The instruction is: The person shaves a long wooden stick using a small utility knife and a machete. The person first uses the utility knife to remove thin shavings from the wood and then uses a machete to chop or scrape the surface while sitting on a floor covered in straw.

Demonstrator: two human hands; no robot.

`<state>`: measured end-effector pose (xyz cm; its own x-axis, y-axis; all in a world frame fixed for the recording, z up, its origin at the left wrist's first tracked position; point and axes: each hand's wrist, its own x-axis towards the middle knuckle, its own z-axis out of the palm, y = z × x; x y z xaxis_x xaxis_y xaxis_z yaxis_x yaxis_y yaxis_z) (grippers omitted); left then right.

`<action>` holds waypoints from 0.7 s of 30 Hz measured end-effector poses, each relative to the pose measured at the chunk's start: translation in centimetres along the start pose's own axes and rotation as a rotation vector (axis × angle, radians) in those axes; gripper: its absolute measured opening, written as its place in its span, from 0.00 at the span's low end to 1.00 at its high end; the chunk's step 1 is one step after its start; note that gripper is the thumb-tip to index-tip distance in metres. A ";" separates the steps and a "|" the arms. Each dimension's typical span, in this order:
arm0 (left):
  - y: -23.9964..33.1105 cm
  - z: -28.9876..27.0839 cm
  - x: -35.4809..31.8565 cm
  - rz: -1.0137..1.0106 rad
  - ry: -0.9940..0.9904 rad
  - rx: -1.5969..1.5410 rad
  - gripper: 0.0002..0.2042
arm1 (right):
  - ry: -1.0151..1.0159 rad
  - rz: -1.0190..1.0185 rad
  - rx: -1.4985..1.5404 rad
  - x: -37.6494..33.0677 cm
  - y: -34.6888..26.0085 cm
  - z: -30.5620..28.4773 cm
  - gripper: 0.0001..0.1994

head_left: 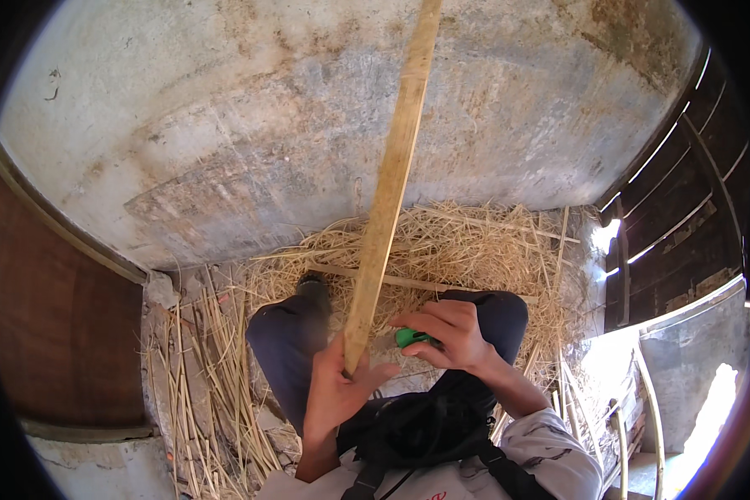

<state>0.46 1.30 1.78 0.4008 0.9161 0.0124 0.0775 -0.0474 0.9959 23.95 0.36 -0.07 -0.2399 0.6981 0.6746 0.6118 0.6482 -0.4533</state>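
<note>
From where I stand, in the head view, the left hand [337, 392] has the near end of a long, flat, yellowish-brown strip of wood or bamboo [387, 192], fingers around it and thumb stretched out to the side. The strip slants up and away between the knees, past a heap of pale, straw-like shavings [467, 246] and in front of the stained grey wall [250, 125]. The right hand [450, 333] is curled around a small green object [407, 337], just beside the strip and apart from it; fingers hide most of it, so I can't tell what it is. To my mind, good handling here means laying that thumb in against the strip so the long free length can't swing, keeping the left fingertips off its edges, and holding the green piece clear of the outstretched thumb.
</note>
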 end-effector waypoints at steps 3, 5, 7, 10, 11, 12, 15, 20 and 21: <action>0.4 0.5 -0.2 -0.049 0.009 -0.014 0.21 | -0.027 -0.009 -0.051 0.4 -0.6 0.3 0.22; 0.0 0.7 -0.2 -0.042 0.017 -0.013 0.22 | -0.038 -0.007 -0.084 0.5 -0.8 0.2 0.22; 0.1 1.0 -0.2 -0.022 0.036 0.016 0.22 | -0.029 -0.017 -0.101 0.4 -0.8 0.2 0.22; 0.7 1.4 0.0 0.018 0.075 0.087 0.19 | 0.001 -0.023 -0.159 0.6 -1.2 0.1 0.23; 0.8 1.5 0.1 0.025 0.084 0.102 0.18 | 0.005 -0.022 -0.174 0.7 -1.4 0.0 0.24; 0.8 1.5 0.1 0.032 0.093 0.117 0.18 | 0.009 -0.020 -0.190 0.9 -1.6 -0.1 0.24; 0.3 1.7 0.0 0.031 0.096 0.080 0.16 | 0.046 -0.036 -0.222 0.8 -1.6 0.1 0.25; 0.7 1.6 -0.1 0.021 0.105 0.144 0.14 | 0.069 -0.045 -0.288 1.0 -2.0 0.1 0.25; 0.7 1.6 -0.1 0.021 0.109 0.159 0.14 | 0.069 -0.052 -0.299 1.2 -2.1 0.1 0.25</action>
<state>1.92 0.50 2.33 0.3036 0.9514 0.0512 0.2171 -0.1214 0.9686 22.30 -0.10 1.63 -0.2314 0.6374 0.7350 0.7969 0.5575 -0.2326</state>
